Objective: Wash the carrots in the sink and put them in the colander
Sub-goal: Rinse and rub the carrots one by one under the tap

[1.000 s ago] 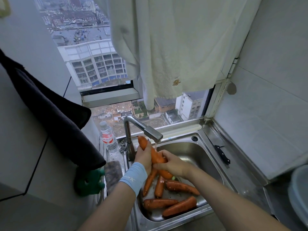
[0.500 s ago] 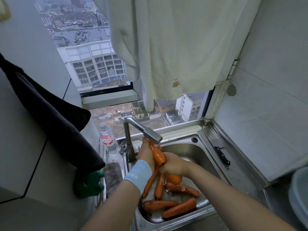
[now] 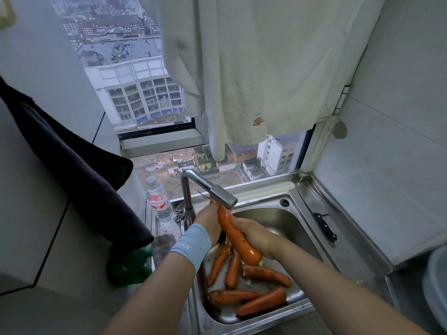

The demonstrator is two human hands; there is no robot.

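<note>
Both hands hold one wet orange carrot [image 3: 238,239] under the steel faucet [image 3: 219,194] above the sink [image 3: 290,223]. My left hand [image 3: 209,220], with a light blue wristband, grips its thin upper end near the spout. My right hand [image 3: 254,234] wraps its thicker middle from the right. Several dirty carrots [image 3: 244,296] lie in the sink bottom below. At the right edge a pale round rim, perhaps the colander [image 3: 435,286], is only partly in view.
A water bottle [image 3: 158,201] and a sink strainer [image 3: 179,211] stand left of the faucet. A black knife [image 3: 325,227] lies on the steel drainboard at right. A dark towel [image 3: 79,175], green gloves [image 3: 130,264] and a white hanging towel [image 3: 254,68] surround the sink.
The held carrot has slid down and tilted, its thick end now lower over the sink. My right hand has moved down along it; the left stays at the top.
</note>
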